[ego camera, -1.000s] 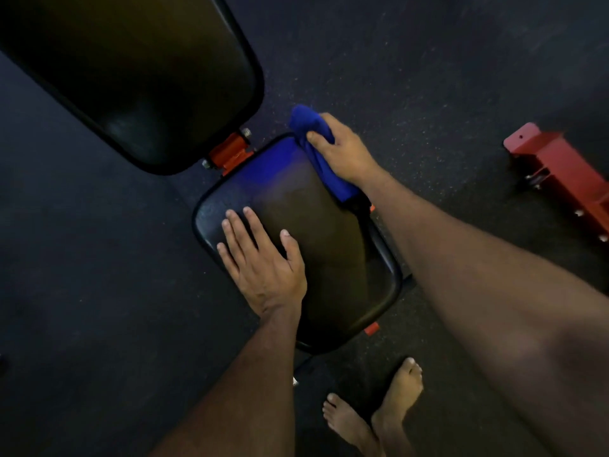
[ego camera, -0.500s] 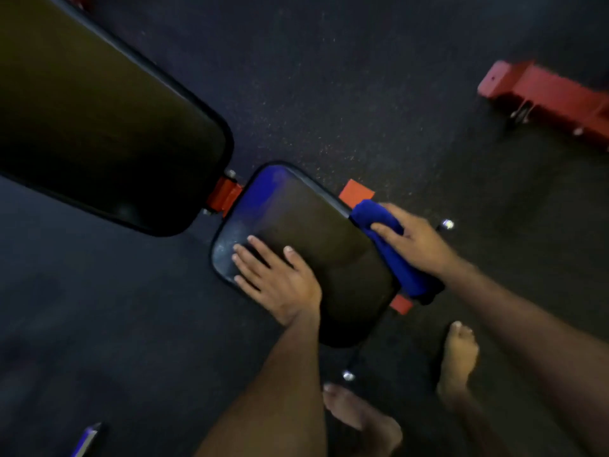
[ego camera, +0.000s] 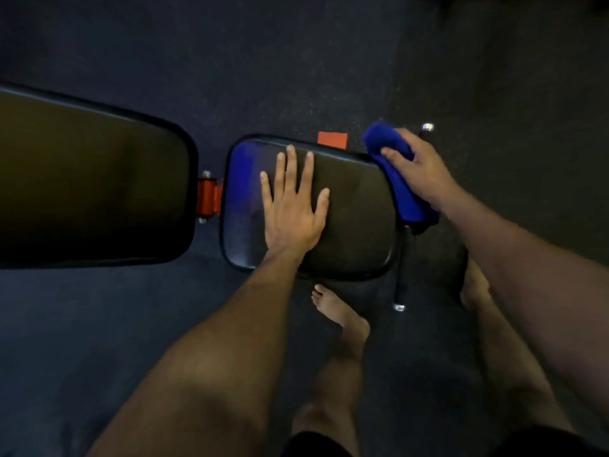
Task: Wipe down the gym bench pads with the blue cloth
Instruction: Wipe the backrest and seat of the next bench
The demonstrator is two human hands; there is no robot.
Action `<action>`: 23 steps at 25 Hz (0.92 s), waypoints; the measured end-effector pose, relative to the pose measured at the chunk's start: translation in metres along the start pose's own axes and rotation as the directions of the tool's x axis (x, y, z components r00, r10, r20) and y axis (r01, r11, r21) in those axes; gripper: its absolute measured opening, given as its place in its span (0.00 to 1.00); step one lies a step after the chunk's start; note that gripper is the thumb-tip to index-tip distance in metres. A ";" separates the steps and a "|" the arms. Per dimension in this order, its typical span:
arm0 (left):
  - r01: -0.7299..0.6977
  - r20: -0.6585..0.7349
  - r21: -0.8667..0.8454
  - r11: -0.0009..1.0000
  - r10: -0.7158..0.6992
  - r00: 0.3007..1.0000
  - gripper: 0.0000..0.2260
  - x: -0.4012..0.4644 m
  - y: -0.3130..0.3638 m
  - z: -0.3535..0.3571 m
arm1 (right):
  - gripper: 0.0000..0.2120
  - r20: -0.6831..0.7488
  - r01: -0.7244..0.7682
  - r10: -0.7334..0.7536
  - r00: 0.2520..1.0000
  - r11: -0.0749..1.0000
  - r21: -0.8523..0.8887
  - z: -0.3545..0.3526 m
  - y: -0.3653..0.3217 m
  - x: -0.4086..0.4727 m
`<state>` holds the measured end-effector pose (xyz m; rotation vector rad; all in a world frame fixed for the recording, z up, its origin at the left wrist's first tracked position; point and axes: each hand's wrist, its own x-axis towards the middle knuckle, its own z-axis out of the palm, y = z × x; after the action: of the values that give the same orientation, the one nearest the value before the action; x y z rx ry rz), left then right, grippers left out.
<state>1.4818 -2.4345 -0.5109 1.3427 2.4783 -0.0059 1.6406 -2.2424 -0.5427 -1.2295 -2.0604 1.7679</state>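
From the head view, the left hand (ego camera: pixel 293 212) was laid flat on the seat pad (ego camera: pixel 356 225), its fingers (ego camera: pixel 291 163) straight and spread, nothing held. The blue cloth (ego camera: pixel 400 189) was gripped by the curled fingers of the right hand (ego camera: pixel 420 169) and draped over the pad's right edge. The long back pad (ego camera: pixel 92 179) lay to the left, joined by a red bracket (ego camera: pixel 207 196).

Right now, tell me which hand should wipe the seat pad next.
Right hand: it grips the blue cloth at the seat pad edge. Left hand lies flat, empty.
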 end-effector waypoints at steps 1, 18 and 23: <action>-0.016 -0.012 0.040 0.999 0.016 1.000 0.31 -0.001 -0.004 0.003 | 0.14 -0.032 0.010 -0.010 0.999 1.000 -0.005 0.006 0.003 0.001; -0.010 -0.108 0.084 0.996 0.019 0.994 0.32 -0.004 -0.004 0.017 | 0.22 -0.505 -0.022 0.094 0.858 0.989 0.146 0.082 0.016 -0.125; -0.001 -0.112 0.074 0.997 0.009 0.994 0.32 -0.002 -0.004 0.018 | 0.15 -0.284 0.006 -0.009 0.959 1.000 -0.012 0.026 -0.001 -0.029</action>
<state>1.4846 -2.4416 -0.5282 1.4156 2.5914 -0.0213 1.6435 -2.2810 -0.5387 -1.3846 -1.9098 1.4765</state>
